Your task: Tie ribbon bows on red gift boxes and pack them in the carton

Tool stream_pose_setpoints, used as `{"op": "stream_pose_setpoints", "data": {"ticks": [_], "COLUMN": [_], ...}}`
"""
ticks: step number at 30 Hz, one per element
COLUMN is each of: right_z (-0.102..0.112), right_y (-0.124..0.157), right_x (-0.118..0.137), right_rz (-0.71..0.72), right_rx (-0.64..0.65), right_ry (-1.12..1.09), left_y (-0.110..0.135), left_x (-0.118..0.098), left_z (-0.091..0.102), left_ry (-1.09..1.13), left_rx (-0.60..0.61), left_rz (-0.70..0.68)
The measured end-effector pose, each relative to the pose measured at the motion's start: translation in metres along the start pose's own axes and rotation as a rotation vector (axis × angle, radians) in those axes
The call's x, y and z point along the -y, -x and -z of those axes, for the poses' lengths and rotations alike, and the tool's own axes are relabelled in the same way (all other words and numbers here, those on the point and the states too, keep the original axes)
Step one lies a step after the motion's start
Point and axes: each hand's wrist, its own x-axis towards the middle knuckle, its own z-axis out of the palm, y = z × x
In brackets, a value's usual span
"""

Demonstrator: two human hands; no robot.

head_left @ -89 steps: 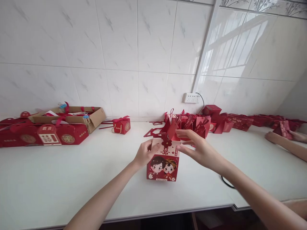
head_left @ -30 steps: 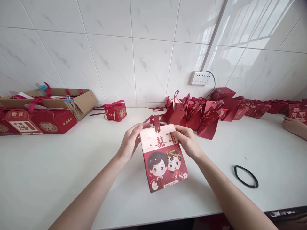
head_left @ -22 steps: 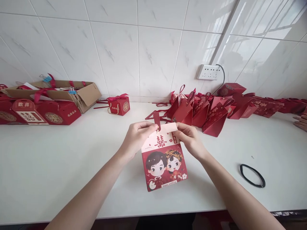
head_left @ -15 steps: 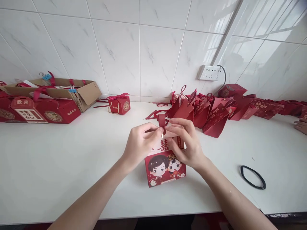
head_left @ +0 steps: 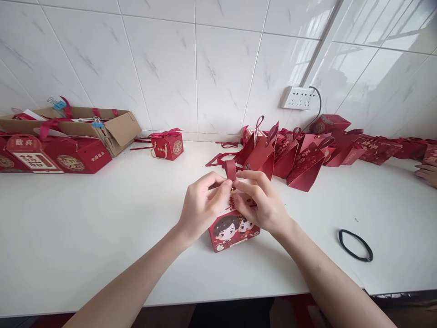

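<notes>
**Both hands at the loop [head_left: 231,167] of a cartoon box [head_left: 226,231]**

The white table [head_left: 102,237] fills the lower view, its back edge against the tiled wall [head_left: 164,59]. Red gift boxes [head_left: 307,166] crowd that edge from the middle rightward; on its left stand an open carton [head_left: 124,130] and, just in front, a long red box [head_left: 87,155]. Another person's hand [head_left: 428,173] shows far right.

The left hand [head_left: 201,205] pinches the loop's base between thumb and fingertips. The right hand [head_left: 264,202] has bent fingers at the same spot; whether its grip is closed, I cannot tell. The cartoon box sits below them, near the middle of the front edge. A small ribboned box [head_left: 170,148] stands by the back edge; a black band [head_left: 355,246] lies toward the front edge, right.
</notes>
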Motion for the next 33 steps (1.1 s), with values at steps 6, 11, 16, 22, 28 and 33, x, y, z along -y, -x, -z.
{"op": "stream_pose_setpoints", "data": {"ticks": [6,11,16,22,28,33], "right_z": [-0.001,0.0,0.002,0.002,0.002,0.007], "right_y": [0.002,0.001,0.003,0.001,-0.007,-0.007], "right_x": [-0.001,-0.001,-0.006,-0.005,0.006,0.006], "right_rz": [-0.051,-0.015,0.081,0.068,-0.37,-0.673], "right_rx": [0.03,-0.004,-0.045,-0.074,-0.107,-0.033], "right_ry": [0.086,0.104,0.116,0.029,-0.453,-0.778], "left_y": [0.001,0.001,0.002,0.002,-0.001,-0.004], "left_x": [-0.002,-0.002,0.0,-0.001,0.001,0.004], "left_z": [-0.002,-0.002,-0.002,-0.002,0.001,0.007], "left_ry": [-0.029,-0.063,-0.084,-0.097,-0.038,0.004], "left_rx": [-0.013,-0.008,-0.014,-0.014,0.069,0.201], "left_rz": [-0.02,-0.055,-0.043,-0.042,-0.019,0.02]}}
